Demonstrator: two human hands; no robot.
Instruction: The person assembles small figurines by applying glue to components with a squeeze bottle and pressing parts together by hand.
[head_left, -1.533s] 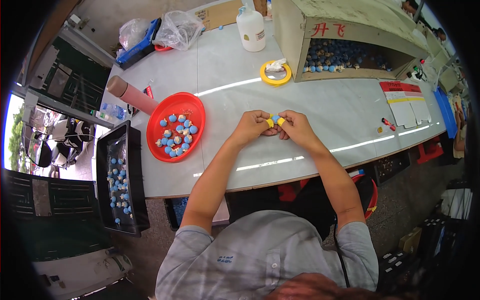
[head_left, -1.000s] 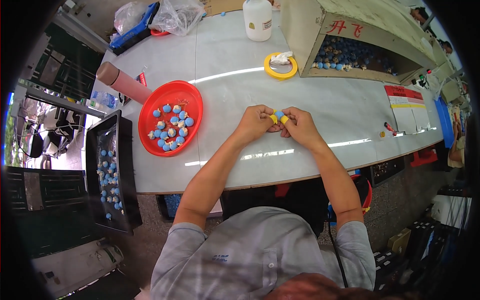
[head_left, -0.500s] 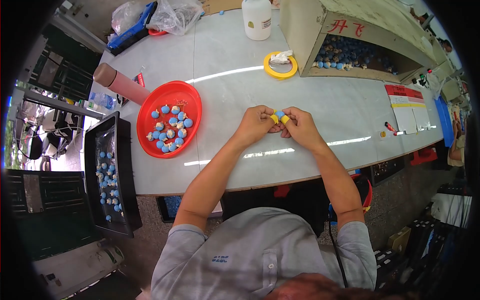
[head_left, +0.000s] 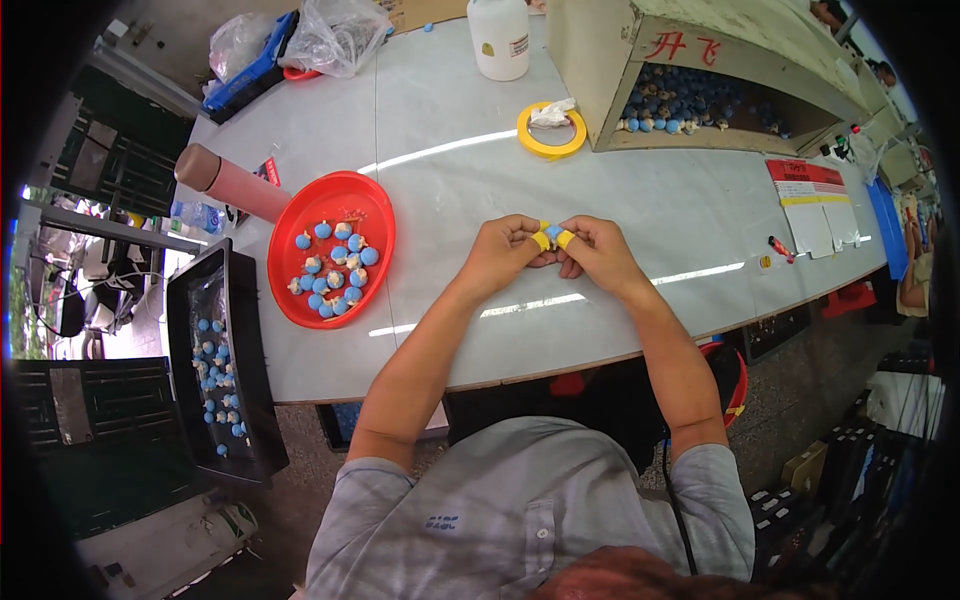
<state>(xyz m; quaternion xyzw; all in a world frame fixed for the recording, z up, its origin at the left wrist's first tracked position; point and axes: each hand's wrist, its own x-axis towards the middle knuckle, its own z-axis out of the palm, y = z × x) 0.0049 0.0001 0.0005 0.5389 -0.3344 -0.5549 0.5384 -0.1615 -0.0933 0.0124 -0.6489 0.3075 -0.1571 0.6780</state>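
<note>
Over the middle of the grey table, my left hand (head_left: pixel 507 249) and my right hand (head_left: pixel 596 252) meet, fingertips pinched together on one small blue ball (head_left: pixel 553 232). Yellow tape wraps the thumbs, and some fingertips look yellow too. Most of the ball is hidden behind the thumbs. To the left stands a round red tray (head_left: pixel 384 232) with several blue balls (head_left: pixel 339 256) in it, each with whitish bits attached.
A black bin (head_left: pixel 262 380) with more blue balls sits past the table's left edge. Behind the tray leans a pink flask (head_left: pixel 245 187). Yellow tape (head_left: pixel 539 149), a white bottle (head_left: pixel 499 45) and a box-like cabinet (head_left: pixel 590 90) full of blue balls stand at the back. Papers (head_left: pixel 815 208) lie right.
Both hands stay together on the blue ball, with small shifts of the fingers and thumbs. The whole view has tilted slightly; the tray and table things keep their places.
</note>
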